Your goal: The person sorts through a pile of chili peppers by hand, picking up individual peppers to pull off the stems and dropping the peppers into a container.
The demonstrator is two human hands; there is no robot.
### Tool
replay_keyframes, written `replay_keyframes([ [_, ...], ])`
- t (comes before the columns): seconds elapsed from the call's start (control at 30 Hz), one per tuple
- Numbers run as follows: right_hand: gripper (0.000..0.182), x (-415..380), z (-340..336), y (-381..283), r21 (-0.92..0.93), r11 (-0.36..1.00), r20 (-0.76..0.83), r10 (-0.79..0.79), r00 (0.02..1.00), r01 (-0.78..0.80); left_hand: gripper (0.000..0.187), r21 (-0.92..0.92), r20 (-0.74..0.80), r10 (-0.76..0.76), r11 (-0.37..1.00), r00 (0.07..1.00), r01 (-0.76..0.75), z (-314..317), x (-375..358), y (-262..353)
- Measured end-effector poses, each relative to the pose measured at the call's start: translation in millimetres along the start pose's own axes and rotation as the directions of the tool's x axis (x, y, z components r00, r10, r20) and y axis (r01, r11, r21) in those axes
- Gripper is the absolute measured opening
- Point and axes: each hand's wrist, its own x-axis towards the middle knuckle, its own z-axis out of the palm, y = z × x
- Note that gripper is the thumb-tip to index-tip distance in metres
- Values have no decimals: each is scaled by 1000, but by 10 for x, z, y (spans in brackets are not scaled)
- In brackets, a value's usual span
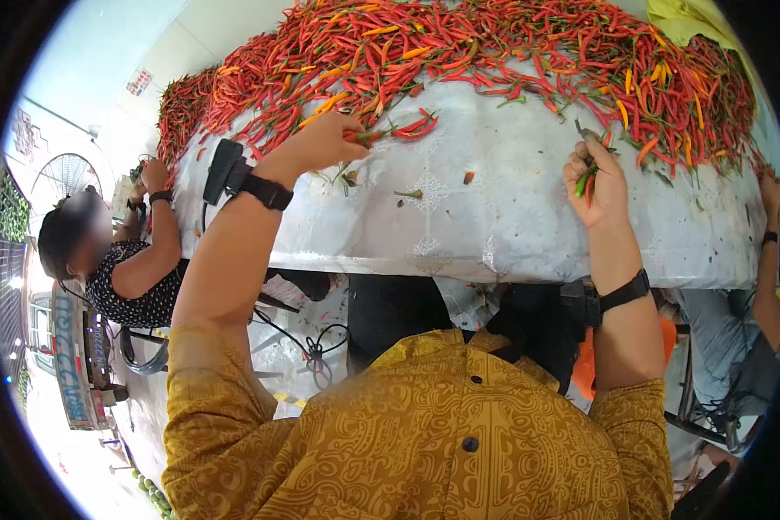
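Note:
Over the white patterned tablecloth (459, 199), my left hand (325, 143) has its fingers bent round a red chili at the near edge of the pile. Beside its fingertips lie more red chilies (416, 127) on the cloth. Farther right, my right hand (600, 178) is closed on several chilies, red and green, whose ends stick out between the fingers. A big heap of red chilies (390, 52), with some orange ones, runs along the far side. Loose stems (410, 194) and small bits are scattered between my hands.
At the left a person (130, 260) in a dotted top reaches to the table. Another person's arm (770, 225) shows at the far right edge. A fan (68, 176) stands back left, a truck (69, 364) below it. Cables (319, 351) hang under the table.

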Motion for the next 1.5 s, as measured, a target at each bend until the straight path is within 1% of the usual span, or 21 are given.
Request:
replay_keyframes([
  [0.07, 8, 8, -2, 4, 0, 1000, 0, -7, 1000, 7, 35, -337, -127, -114, 939, 985, 65, -12, 15, -51],
  [0.1, 8, 9, 1, 2, -2, 1000, 11, -3, 1000, 3, 35, -336, -127, -113, 940, 986, 64, -26, 47, -44],
  [0.2, 9, 6, -1, 4, -17, 1000, 9, -12, 1000, 12, 34, -246, -153, -145, 964, 978, 104, -6, 161, -18],
  [0.27, 9, 8, -5, 10, -28, 999, -3, -27, 1000, 27, 32, -9, -163, 10, 1000, 987, -12, 60, 204, 5],
  [0.3, 9, 12, -6, 7, -19, 1000, -1, -24, 1000, 23, 32, -10, -165, 13, 1000, 986, -15, 56, 224, 41],
  [0.37, 9, 8, -14, 7, -11, 1000, -2, -19, 1000, 19, 33, 22, -8, -83, 996, 997, 83, 42, 233, 99],
  [0.4, 10, 6, -20, 8, -17, 1000, 12, -22, 1000, 22, 33, 21, -8, -83, 996, 997, 83, 70, 232, 77],
  [0.5, 10, -5, -15, 4, -28, 999, 22, -24, 999, 25, 34, 208, -97, 16, 978, 995, 4, 74, 174, 43],
  [0.57, 10, 5, -10, 2, -33, 999, 13, -24, 1000, 24, 32, -115, 38, -177, 977, 983, 181, -23, 72, 40],
  [0.7, 9, 1, -10, 9, -37, 999, 16, -14, 1000, 14, 18, -256, -54, -209, 948, 976, 189, -248, -11, 54],
  [0.77, 9, -5, 0, 12, -37, 999, 35, -7, 999, 8, 17, -453, -30, -361, 836, 932, 310, -343, 12, 61],
  [0.8, 9, -2, 9, 12, -42, 999, 17, -11, 1000, 12, 21, -484, -157, -302, 854, 940, 194, -311, 57, 72],
  [0.93, 9, 7, -8, 12, -43, 999, 6, -21, 1000, 21, 23, -493, -151, -230, 861, 962, 128, -214, 289, 291],
  [1.03, 9, 13, -27, 3, -30, 999, 26, -11, 1000, 12, 30, -371, -113, -173, 921, 978, 120, -48, 441, 501],
  [1.1, 8, 13, -40, 1, -37, 999, 24, -13, 1000, 14, 39, 67, -148, -11, 998, 989, 21, 173, 605, 402],
  [1.13, 8, 16, -41, 1, -39, 999, 24, -13, 1000, 14, 39, 100, -216, 55, 994, 975, -34, 237, 676, 310],
  [1.17, 8, 12, -43, 6, -40, 999, 23, -15, 1000, 15, 39, 100, -216, 57, 994, 975, -36, 187, 641, 366],
  [1.23, 8, 13, -41, -4, -24, 1000, 55, 6, 998, -4, 34, -66, 122, -172, 981, 977, 181, 33, 525, 550],
  [1.37, 9, 17, -18, 11, -35, 999, 1, -11, 1000, 11, 26, -24, 138, -100, 994, 985, 104, 1, 476, 393],
  [1.47, 11, 5, 1, 16, -6, 1000, 31, -2, 1000, 2, 26, -243, -63, -74, 968, 995, 57, -86, 450, 358],
  [1.5, 11, 5, 12, 18, -21, 1000, 18, -13, 1000, 14, 26, -241, -65, -72, 969, 995, 55, -103, 490, 357],
])
